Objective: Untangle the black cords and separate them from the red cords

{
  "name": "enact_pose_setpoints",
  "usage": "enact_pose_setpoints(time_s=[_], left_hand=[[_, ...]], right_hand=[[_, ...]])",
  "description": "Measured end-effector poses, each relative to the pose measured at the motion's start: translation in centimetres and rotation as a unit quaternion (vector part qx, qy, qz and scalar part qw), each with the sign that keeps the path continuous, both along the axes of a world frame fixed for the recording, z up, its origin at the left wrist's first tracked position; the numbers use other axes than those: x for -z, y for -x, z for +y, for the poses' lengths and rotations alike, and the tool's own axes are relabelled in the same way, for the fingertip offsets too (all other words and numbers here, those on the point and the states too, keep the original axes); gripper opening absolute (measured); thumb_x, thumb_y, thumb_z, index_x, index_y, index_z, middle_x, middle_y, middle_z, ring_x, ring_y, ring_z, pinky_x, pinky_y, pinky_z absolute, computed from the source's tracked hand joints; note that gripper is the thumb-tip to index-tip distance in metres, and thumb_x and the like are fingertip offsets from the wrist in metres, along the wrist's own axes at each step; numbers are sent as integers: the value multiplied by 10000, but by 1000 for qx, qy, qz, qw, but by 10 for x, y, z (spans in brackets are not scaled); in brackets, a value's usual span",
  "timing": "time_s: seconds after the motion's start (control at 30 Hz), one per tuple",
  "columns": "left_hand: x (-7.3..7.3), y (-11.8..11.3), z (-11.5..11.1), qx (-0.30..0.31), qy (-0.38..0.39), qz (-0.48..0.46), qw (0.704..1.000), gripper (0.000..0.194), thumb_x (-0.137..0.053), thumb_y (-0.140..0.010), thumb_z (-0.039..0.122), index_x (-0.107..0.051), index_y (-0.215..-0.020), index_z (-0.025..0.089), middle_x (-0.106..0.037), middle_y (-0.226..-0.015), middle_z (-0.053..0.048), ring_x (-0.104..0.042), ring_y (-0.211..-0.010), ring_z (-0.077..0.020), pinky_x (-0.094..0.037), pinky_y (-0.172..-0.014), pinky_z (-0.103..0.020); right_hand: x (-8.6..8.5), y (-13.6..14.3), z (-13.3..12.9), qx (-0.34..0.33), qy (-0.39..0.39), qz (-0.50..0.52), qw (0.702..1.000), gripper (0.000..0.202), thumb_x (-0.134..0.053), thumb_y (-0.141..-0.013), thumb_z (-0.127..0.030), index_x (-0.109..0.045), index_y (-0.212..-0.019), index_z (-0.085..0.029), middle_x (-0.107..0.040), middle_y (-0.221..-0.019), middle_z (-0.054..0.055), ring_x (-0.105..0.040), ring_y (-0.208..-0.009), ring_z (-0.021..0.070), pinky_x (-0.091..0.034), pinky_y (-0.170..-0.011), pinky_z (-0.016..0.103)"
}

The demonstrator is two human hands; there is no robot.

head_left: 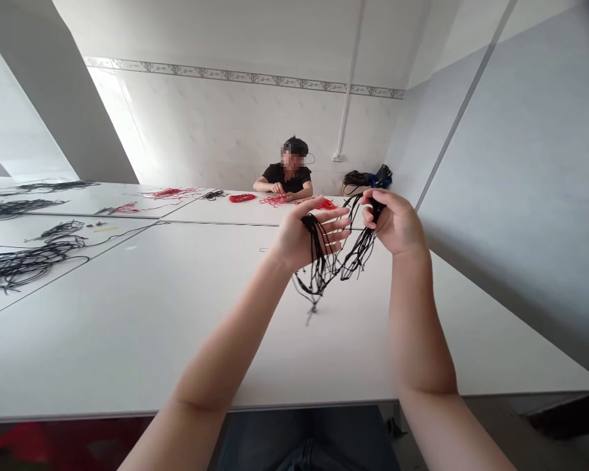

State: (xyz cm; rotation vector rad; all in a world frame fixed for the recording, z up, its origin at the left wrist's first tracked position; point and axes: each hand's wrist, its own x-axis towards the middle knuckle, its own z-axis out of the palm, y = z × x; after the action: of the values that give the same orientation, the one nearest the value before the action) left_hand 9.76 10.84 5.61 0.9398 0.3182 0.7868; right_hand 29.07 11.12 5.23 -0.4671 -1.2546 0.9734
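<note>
A bundle of thin black cords (319, 252) hangs between my two hands above the white table. My left hand (297, 239) is open, palm turned inward and fingers spread, with part of the bundle draped over it between thumb and fingers. On the right, my right hand (395, 222) is closed around the other end of the same bundle, thumb and index finger pinched near the top. The loops sag between the hands, and loose ends dangle below my left hand. Where the cords pass behind my fingers they are hidden.
Several black cord piles (24, 261) lie on the left of the white table (177, 327). Across from me sits a person (287, 176) handling red cords (273, 200). A red cord bundle (242, 197) lies nearby. Dark bags (368, 178) rest behind, and a wall (525, 183) borders the right side.
</note>
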Motion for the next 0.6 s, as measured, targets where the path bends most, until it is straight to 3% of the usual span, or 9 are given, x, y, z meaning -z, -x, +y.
enact_pose_setpoints(time_s=[0.23, 0.4, 0.6], left_hand=[[5, -2, 2, 10, 13, -56, 998, 486, -581, -824, 471, -626, -1165, 128, -694, -883, -114, -654, -730, -200, -508, -651, -300], [3, -1, 1, -30, 14, -139, 990, 446, -608, -815, 416, -617, -1192, 177, -669, -897, -88, -641, -697, -156, -509, -623, -249], [1, -1, 0, -57, -12, -183, 981, 293, -605, -816, 398, -681, -984, 171, -655, -890, -66, -632, -716, -133, -506, -604, -214]], right_hand=[[-3, 15, -7, -23, -17, -53, 998, 132, -667, -773, -302, -706, -779, -176, -615, -767, 24, -522, -546, 85, -364, -438, 212], [-1, 16, -5, -57, -6, -91, 994, 134, -656, -812, -315, -724, -825, -201, -668, -880, 25, -600, -677, 105, -476, -596, 221], [0, 16, -3, -71, -4, -66, 995, 145, -654, -827, -299, -749, -851, -192, -685, -884, 30, -629, -729, 120, -513, -677, 236]])
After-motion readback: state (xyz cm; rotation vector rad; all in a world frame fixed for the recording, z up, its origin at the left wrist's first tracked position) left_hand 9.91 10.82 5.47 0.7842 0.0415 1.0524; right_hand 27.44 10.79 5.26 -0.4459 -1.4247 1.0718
